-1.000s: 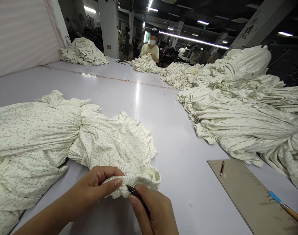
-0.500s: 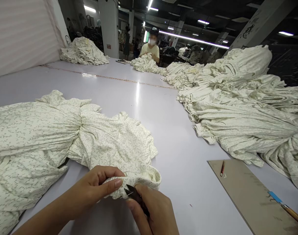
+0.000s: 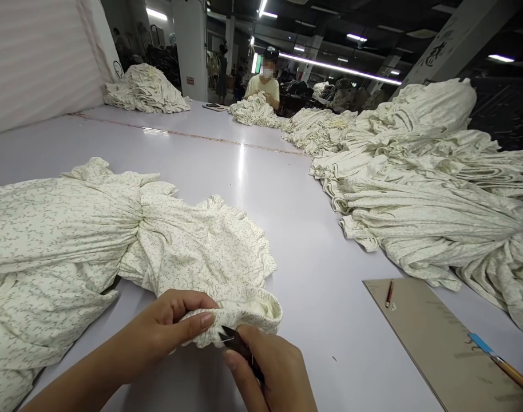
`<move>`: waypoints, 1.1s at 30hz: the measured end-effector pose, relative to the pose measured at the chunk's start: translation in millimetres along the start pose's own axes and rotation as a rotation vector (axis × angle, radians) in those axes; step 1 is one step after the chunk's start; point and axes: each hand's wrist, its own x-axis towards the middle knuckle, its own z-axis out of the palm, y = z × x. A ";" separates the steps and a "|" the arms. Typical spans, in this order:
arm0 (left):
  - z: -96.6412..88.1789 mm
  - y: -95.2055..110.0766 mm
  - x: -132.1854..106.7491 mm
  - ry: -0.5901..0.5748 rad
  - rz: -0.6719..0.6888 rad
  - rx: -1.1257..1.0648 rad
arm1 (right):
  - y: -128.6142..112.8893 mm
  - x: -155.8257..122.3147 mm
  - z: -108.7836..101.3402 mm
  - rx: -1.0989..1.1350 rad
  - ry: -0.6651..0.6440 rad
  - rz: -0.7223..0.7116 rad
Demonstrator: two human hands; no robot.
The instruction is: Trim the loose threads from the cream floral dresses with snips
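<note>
A cream garment with a small leafy print (image 3: 115,246) lies spread across the pale table (image 3: 253,183), its gathered cuff turned toward me. My left hand (image 3: 167,326) pinches that cuff between thumb and fingers. My right hand (image 3: 270,372) is closed around small dark thread snips (image 3: 236,340), whose blades are slightly apart and touch the cuff's edge right beside my left thumb.
A long heap of the same cream garments (image 3: 424,189) fills the right side. A brown cardboard sheet (image 3: 442,343) with a red pencil (image 3: 389,293) and a blue-taped stick (image 3: 502,363) lies at right front. A person (image 3: 264,83) works at the far end, near two more piles.
The snips' blades were shut a second ago and now stand slightly apart at the cuff edge. Both hands have barely shifted.
</note>
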 end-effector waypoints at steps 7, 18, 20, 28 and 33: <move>2.2 2.0 -3.7 0.059 0.007 0.026 | -2.6 2.4 -0.8 -0.067 0.017 -0.047; -0.8 -8.0 -10.8 0.560 0.531 0.408 | 9.6 18.8 -7.7 0.410 0.042 0.266; 1.1 -7.8 -7.5 0.669 0.376 0.135 | 9.3 19.5 0.3 0.470 -0.094 0.285; 13.3 -6.6 -3.0 0.344 0.002 -0.612 | -1.6 17.0 14.8 0.384 -0.011 0.032; 17.9 -6.0 -1.8 0.244 -0.005 -0.675 | -6.2 21.4 17.4 0.264 0.113 -0.068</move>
